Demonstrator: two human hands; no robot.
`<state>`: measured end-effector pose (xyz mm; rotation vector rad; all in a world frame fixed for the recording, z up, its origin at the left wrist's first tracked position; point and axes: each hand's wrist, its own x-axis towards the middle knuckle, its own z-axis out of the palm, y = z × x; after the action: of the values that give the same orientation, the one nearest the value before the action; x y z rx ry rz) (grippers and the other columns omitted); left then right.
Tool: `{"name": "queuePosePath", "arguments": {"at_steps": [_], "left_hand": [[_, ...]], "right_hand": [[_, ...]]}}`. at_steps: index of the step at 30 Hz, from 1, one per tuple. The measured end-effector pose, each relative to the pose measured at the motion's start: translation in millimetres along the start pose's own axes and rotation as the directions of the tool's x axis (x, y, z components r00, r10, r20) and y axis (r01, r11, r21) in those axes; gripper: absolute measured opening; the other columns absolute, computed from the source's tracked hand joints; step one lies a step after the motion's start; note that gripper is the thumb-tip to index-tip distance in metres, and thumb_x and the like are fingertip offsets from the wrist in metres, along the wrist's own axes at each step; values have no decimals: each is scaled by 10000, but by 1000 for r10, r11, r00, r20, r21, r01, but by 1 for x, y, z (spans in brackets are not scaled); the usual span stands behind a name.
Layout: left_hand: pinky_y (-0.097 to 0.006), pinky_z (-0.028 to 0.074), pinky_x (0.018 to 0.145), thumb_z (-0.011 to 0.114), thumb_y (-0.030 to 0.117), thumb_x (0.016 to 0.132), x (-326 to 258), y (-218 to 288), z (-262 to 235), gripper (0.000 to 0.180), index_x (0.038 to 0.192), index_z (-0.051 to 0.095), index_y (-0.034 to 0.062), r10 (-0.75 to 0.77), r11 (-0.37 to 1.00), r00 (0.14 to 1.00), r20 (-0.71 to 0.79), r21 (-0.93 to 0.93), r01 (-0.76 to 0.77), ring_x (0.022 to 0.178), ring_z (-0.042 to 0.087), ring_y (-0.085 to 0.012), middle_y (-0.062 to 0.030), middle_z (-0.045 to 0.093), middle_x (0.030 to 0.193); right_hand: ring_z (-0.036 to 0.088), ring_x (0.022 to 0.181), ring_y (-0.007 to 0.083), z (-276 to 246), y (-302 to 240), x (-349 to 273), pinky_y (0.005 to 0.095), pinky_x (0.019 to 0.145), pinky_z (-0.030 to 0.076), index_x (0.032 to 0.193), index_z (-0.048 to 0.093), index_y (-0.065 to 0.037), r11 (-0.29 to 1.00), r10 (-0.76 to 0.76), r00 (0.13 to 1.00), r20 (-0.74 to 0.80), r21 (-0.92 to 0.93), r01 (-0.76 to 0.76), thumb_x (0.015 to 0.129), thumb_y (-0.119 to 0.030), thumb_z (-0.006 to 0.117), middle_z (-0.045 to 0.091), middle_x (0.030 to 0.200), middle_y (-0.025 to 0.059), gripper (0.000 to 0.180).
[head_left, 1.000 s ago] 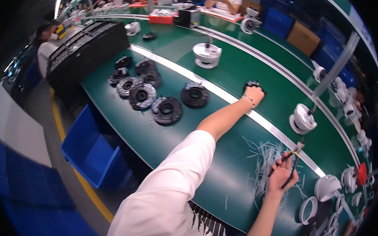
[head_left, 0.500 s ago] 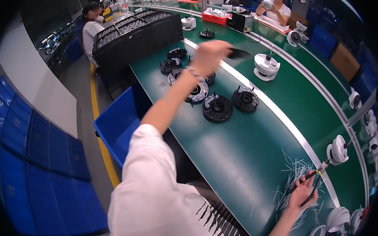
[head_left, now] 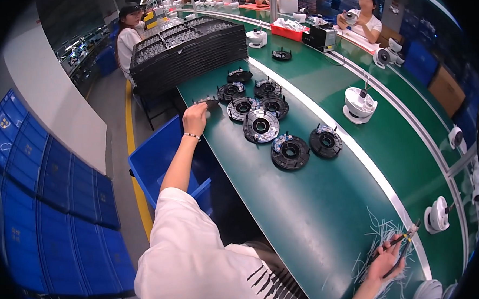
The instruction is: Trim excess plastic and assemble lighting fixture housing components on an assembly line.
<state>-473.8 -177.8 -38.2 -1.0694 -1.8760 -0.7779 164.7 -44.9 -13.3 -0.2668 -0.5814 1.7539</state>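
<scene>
My left hand (head_left: 195,118) is closed on a dark round base part (head_left: 210,103), held at the table's left edge beside a group of similar parts. Much of that part is hidden by the fingers and seen nearly edge-on. Several black round bases with circuit boards, such as this front one (head_left: 290,151), lie on the green table (head_left: 286,217), some overlapping. At the lower right, my right hand (head_left: 385,263) grips a pair of cutting pliers (head_left: 400,243), jaws pointing away to the right. Thin white cut strips (head_left: 382,231) are scattered under and around that hand.
A blue bin (head_left: 156,154) stands left of the table. Stacked black trays (head_left: 191,57) fill its far end. White camera-like units (head_left: 359,105) and a lone black base (head_left: 281,55) sit on the green conveyor (head_left: 322,75) beyond a metal rail. Co-workers sit farther off.
My left hand has swung left from over the conveyor side to the table's left edge, carrying the dark part. The pliers stay in my right hand. The view has shifted slightly.
</scene>
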Motion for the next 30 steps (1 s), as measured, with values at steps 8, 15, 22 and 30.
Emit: {"name": "queuePosePath", "arguments": {"at_steps": [8,15,22,30], "left_hand": [[-425,375,858,554,73,674,12,-4,34,143,786,643,89,5,999,994,106,35,-9,980,515,-290,-44,623,919],[-433,305,908,587,225,661,49,94,24,395,1020,549,64,77,973,992,102,-223,-53,1126,389,-297,-93,499,1153],[-613,219,922,504,459,738,62,160,51,597,1250,367,184,-8,998,608,794,-34,58,1215,213,-426,-113,308,1320],[-628,153,940,428,608,731,53,142,57,674,1304,286,284,10,998,405,914,16,-61,1268,63,-409,-93,116,1407]], "right_hand": [[402,861,184,-3,0,2,254,650,352,1275,277,28,1000,-17,1000,-20,17,18,728,-272,510,383,1206,78,667],[414,862,183,0,0,-1,254,655,362,1262,298,28,1000,17,1000,5,-13,-17,733,-268,512,390,1191,76,643],[422,867,188,0,-2,-3,267,661,369,1263,310,16,999,46,998,34,-10,-45,723,-258,532,391,1212,80,644],[417,893,199,-7,3,16,293,685,365,1257,320,13,998,61,995,85,0,-61,696,-304,545,387,1218,88,682]]}}
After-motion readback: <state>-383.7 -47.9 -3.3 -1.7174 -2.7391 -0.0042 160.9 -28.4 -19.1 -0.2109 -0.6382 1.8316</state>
